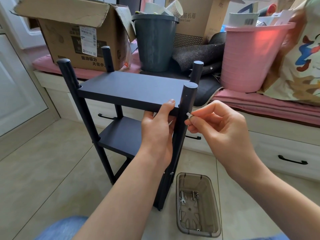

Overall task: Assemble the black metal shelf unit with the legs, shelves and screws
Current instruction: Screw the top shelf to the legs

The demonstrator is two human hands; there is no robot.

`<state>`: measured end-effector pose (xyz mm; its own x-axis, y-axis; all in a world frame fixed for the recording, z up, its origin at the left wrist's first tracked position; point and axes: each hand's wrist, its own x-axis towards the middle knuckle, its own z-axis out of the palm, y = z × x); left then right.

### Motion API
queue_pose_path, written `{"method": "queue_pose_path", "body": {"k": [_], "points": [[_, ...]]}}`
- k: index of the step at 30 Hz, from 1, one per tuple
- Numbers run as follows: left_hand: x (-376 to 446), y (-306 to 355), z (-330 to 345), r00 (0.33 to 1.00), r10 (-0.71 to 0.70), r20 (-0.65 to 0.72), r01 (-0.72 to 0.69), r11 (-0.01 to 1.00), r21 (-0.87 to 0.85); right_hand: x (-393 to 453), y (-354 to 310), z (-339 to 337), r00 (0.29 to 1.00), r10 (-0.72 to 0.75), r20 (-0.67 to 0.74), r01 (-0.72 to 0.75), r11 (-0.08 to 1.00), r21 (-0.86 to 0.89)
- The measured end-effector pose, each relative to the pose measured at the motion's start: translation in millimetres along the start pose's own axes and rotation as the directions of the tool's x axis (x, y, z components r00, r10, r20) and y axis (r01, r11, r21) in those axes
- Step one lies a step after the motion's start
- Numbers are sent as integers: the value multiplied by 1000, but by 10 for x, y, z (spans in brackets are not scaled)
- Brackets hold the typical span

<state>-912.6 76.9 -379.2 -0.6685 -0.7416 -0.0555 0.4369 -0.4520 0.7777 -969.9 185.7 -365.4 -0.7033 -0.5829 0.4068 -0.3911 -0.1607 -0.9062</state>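
Observation:
The black metal shelf unit stands upright on the tiled floor, with four round legs and shelves between them. Its top shelf sits below the leg tops; a lower shelf shows beneath. My left hand grips the front edge of the top shelf, thumb on top, next to the front right leg. My right hand pinches a small silver screw and holds it against the side of that leg at shelf height.
A translucent brown plastic tray on the floor by the unit's foot holds a small wrench and a few screws. Behind are a bench with drawers, a cardboard box, a dark bin and a pink tub.

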Motion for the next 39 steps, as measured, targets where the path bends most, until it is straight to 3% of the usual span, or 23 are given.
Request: {"method": "queue_pose_path", "body": {"k": [7,13,15,17,19,21,29,39], "points": [[-12,13,4,1000,-10,6,10,1000,15,-8,23,-2,1000,-19,2,19,999,-36],[-21,18,-5,1000,-22,20,22,1000,17,-42,19,16,989,-145,1,137,933,-334],[-19,23,-9,1000,-22,20,22,1000,20,-30,5,5,996,-88,-5,84,964,-251],[-20,27,-7,1000,-22,20,22,1000,21,-11,-27,-10,998,65,-13,-65,997,-34],[-24,27,-6,999,-23,22,22,1000,22,5,-49,-33,979,203,6,-201,969,142],[-26,25,-9,1000,-22,20,22,999,24,15,-51,-48,968,249,31,-250,946,204],[-23,28,-6,1000,-24,18,24,999,25,12,-11,-31,998,55,21,-56,998,12],[-23,34,-2,1000,-23,17,23,1000,2,35,24,-98,983,168,77,-177,976,129]]}}
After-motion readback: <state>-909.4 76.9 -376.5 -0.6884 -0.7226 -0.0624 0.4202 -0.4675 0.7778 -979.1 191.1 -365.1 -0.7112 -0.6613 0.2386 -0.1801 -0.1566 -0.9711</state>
